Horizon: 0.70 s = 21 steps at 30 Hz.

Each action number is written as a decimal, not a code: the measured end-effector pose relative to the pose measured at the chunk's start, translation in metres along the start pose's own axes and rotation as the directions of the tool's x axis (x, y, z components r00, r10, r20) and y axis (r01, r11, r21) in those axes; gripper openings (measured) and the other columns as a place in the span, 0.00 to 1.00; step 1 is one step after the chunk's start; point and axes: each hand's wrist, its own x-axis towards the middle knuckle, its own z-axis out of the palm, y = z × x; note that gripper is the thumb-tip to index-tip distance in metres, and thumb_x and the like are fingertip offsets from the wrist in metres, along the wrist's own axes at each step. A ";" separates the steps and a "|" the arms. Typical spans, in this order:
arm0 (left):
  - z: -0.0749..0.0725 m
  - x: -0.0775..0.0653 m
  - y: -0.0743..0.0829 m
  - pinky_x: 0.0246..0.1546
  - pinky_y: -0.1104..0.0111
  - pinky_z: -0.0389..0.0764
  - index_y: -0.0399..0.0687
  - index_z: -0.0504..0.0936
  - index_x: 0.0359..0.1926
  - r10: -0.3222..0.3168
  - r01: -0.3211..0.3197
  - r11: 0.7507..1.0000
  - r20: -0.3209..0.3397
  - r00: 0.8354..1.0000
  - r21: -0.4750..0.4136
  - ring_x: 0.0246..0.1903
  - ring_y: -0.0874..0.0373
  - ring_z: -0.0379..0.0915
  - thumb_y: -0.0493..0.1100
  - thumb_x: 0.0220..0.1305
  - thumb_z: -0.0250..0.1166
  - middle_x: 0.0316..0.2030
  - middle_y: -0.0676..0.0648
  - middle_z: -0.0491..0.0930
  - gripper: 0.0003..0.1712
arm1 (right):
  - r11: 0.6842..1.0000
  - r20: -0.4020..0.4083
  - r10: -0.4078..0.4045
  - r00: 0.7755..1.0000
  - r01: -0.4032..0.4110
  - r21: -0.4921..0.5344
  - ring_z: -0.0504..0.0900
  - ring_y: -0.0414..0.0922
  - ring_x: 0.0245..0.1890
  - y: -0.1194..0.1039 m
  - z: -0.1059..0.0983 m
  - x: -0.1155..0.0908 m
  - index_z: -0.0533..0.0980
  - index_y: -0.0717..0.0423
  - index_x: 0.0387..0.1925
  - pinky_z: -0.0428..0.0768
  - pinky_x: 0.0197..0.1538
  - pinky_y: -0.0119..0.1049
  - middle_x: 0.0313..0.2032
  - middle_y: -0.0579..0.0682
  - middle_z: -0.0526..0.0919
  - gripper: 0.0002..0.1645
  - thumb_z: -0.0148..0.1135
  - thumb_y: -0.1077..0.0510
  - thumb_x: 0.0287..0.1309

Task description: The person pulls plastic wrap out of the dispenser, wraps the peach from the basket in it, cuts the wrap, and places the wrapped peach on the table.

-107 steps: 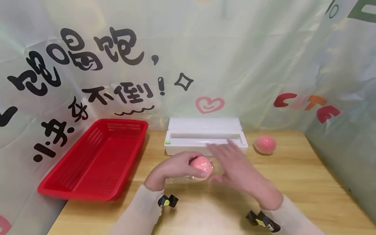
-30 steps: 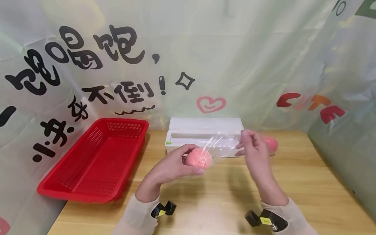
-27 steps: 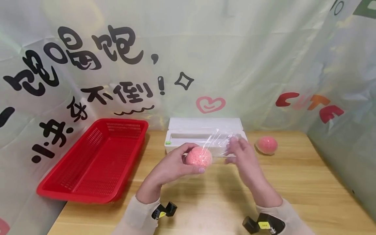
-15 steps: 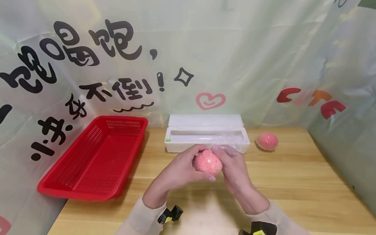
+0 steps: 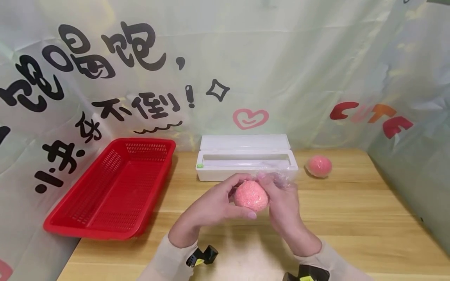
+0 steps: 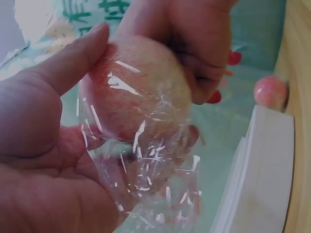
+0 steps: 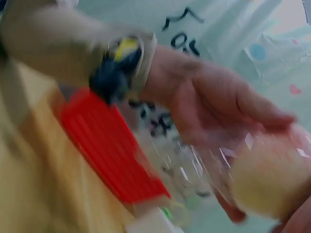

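Note:
A pink-and-cream peach [image 5: 251, 196] in clear film is held above the table by both hands. My left hand [image 5: 214, 201] grips it from the left, its thumb along the near side and its fingers behind. At the peach's right side my right hand [image 5: 284, 203] is curled, thumb against the upper edge, pinching the bunched plastic wrap [image 5: 279, 178]. Loose, crinkled film [image 6: 150, 170] trails from the peach in the left wrist view. The right hand's fingertips are partly hidden. Behind the hands stands a white cling film dispenser [image 5: 225, 174], lid up.
A second pink peach [image 5: 319, 166], shiny as if wrapped, lies right of the dispenser. The red plastic basket [image 5: 154, 207] stands on the left of the wooden table [image 5: 351, 234]. A printed fabric sheet [image 5: 299, 70] hangs behind the table and along its sides.
The right hand, which had drawn the film out to the right, has come in against the peach. The left hand has kept its grip and shifted slightly right and down with the peach.

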 end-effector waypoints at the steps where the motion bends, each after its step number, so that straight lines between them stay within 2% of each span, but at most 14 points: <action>1: -0.002 -0.001 0.000 0.59 0.65 0.82 0.60 0.72 0.71 -0.004 0.004 1.000 0.003 1.000 -0.001 0.57 0.56 0.77 0.41 0.57 0.82 0.60 0.53 0.78 0.43 | 0.999 0.020 -0.016 1.000 0.017 -0.032 0.83 0.41 0.32 -0.002 -0.002 0.001 0.88 0.54 0.35 0.83 0.37 0.32 0.30 0.44 0.89 0.07 0.67 0.59 0.70; 4: -0.006 -0.003 0.000 0.55 0.64 0.83 0.62 0.73 0.70 -0.010 0.010 1.000 0.017 1.000 0.022 0.55 0.54 0.76 0.41 0.56 0.82 0.58 0.53 0.78 0.43 | 0.993 0.048 -0.039 0.998 0.044 -0.111 0.79 0.40 0.30 -0.007 -0.006 0.004 0.87 0.53 0.35 0.80 0.36 0.32 0.29 0.41 0.86 0.06 0.68 0.58 0.69; 6: -0.007 -0.003 0.001 0.55 0.63 0.83 0.64 0.73 0.70 -0.006 0.005 0.999 0.028 1.000 0.036 0.55 0.54 0.76 0.42 0.56 0.83 0.59 0.53 0.78 0.43 | 0.998 0.048 -0.014 0.999 0.017 -0.059 0.81 0.39 0.33 -0.010 -0.006 0.004 0.88 0.52 0.34 0.82 0.38 0.31 0.30 0.42 0.87 0.06 0.68 0.61 0.69; 9: -0.008 -0.003 0.000 0.60 0.62 0.82 0.65 0.73 0.71 0.021 -0.023 0.999 0.057 0.998 0.029 0.59 0.56 0.76 0.40 0.56 0.82 0.62 0.55 0.78 0.44 | 0.997 0.064 0.057 0.996 -0.060 0.052 0.83 0.38 0.32 -0.010 -0.006 0.005 0.88 0.51 0.31 0.85 0.36 0.31 0.29 0.45 0.88 0.11 0.68 0.64 0.69; 12: -0.011 -0.003 0.000 0.64 0.59 0.79 0.64 0.72 0.72 0.030 -0.029 1.000 0.078 0.997 -0.003 0.62 0.56 0.74 0.37 0.55 0.82 0.64 0.54 0.76 0.46 | 0.990 0.160 0.083 0.984 -0.100 0.101 0.84 0.38 0.32 -0.012 -0.009 0.005 0.88 0.48 0.32 0.86 0.36 0.30 0.30 0.45 0.88 0.13 0.63 0.62 0.74; 16: -0.017 -0.006 0.000 0.69 0.52 0.74 0.65 0.69 0.74 -0.003 0.004 1.000 0.072 0.997 -0.016 0.66 0.56 0.72 0.38 0.53 0.83 0.66 0.54 0.76 0.51 | 0.989 0.280 -0.009 0.960 -0.032 0.144 0.84 0.37 0.31 -0.017 -0.018 0.008 0.88 0.46 0.34 0.85 0.38 0.31 0.29 0.43 0.87 0.16 0.59 0.60 0.77; 19: -0.021 -0.007 -0.001 0.70 0.49 0.70 0.64 0.72 0.73 0.010 -0.009 1.000 0.055 0.998 -0.009 0.66 0.57 0.71 0.39 0.52 0.84 0.65 0.56 0.77 0.49 | 0.976 0.249 -0.116 0.962 0.065 0.206 0.82 0.36 0.29 -0.020 -0.021 0.009 0.89 0.48 0.32 0.83 0.36 0.29 0.27 0.42 0.86 0.17 0.60 0.64 0.75; 21: -0.022 -0.007 -0.002 0.71 0.49 0.69 0.62 0.74 0.71 0.042 -0.042 0.999 0.061 0.997 -0.006 0.65 0.56 0.72 0.39 0.52 0.84 0.63 0.55 0.79 0.46 | 0.971 0.200 -0.145 0.969 0.101 0.215 0.81 0.35 0.27 -0.021 -0.021 0.009 0.90 0.49 0.31 0.83 0.33 0.27 0.26 0.42 0.85 0.17 0.63 0.67 0.72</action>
